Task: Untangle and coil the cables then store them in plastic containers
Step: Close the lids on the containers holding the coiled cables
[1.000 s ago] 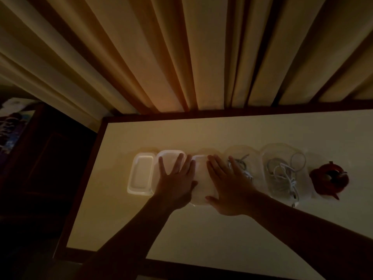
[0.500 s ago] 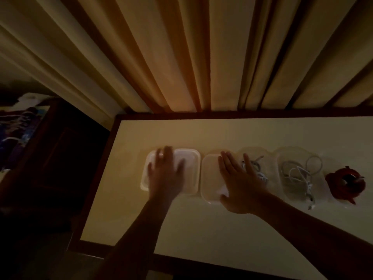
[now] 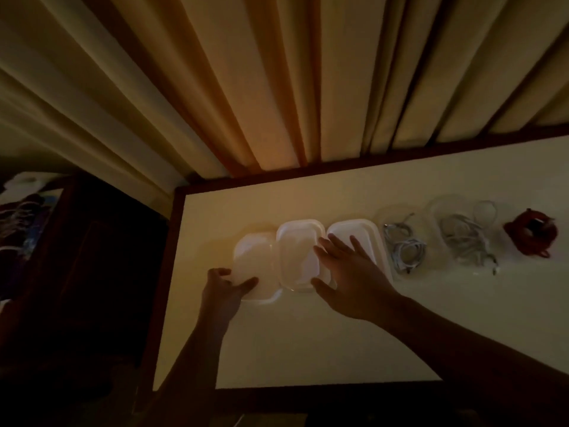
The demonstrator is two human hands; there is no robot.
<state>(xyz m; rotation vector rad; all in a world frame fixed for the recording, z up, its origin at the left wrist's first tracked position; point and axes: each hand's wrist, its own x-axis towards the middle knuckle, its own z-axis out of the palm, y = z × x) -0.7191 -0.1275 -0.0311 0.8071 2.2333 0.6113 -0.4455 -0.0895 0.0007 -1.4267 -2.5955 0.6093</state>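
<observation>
Three white containers (image 3: 297, 251) in a row on the tabletop (image 3: 308, 340), cables to their right.
Left hand (image 3: 226, 288) pinches the leftmost container (image 3: 255, 263) at its near corner, fingers (image 3: 246, 284) curled. Right hand (image 3: 348, 272) lies flat and released over the other two. Grey cable (image 3: 406, 251) and white cable (image 3: 465, 241) sit in clear tubs (image 3: 434, 211); red cable (image 3: 529, 234) lies bare beyond them. Recommended: steady the neighbours and slide one free without jolting the tubs.
</observation>
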